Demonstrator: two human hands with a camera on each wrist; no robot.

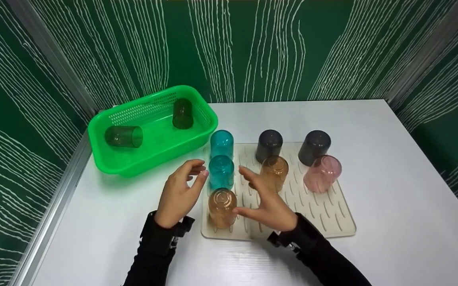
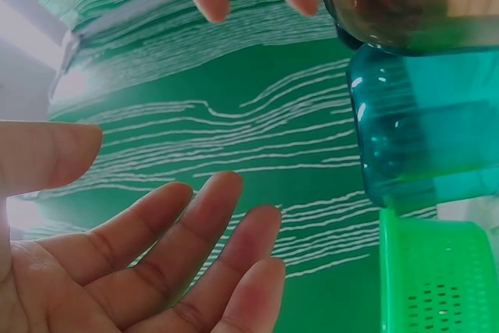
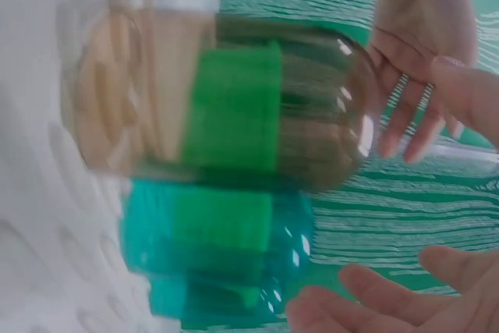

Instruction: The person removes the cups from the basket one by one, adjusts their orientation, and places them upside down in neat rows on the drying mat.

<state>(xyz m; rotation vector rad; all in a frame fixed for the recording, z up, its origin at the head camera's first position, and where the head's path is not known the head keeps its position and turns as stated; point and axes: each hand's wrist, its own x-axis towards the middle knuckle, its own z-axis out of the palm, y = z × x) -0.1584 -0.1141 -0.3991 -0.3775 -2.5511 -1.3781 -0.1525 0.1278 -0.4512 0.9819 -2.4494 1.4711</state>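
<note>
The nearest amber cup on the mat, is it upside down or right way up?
Upside down: the amber cup shows its closed base on top.

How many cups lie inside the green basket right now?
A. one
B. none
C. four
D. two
D: the head view shows two dark green cups in the green basket, one cup on its side at the left end and another cup near the far wall; all other cups stand upside down on the drying mat.

The setting was a staged recording booth, not a home kitchen. Green panels [image 1: 253, 47] printed with white grain lines enclosed a white surface [image 1: 392, 178] on three sides, joined by bare aluminium corner posts [image 1: 50, 59].
</note>
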